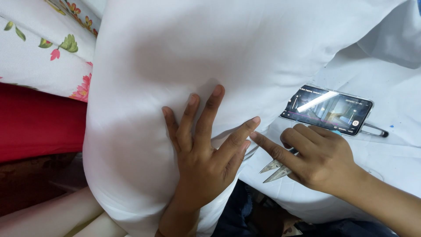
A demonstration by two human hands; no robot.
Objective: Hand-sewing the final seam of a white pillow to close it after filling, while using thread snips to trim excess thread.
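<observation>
My left hand [203,151] lies flat with fingers spread on a big bulging mass of white cloth [175,57], pressing its lower edge. My right hand [316,158] is just to the right, holding small metal thread snips [275,170] with the blades pointing left below its palm. Its forefinger stretches left and meets the tip of my left forefinger at the cloth's edge. A smartphone [328,109] with a lit screen lies flat on the white cloth just above my right hand.
Floral white fabric [39,48] and red fabric [39,120] are stacked at the left. A thin dark cable [377,130] runs from the phone's right end. White cloth [386,83] covers the surface at the right. Dark clothing [245,215] shows at the bottom.
</observation>
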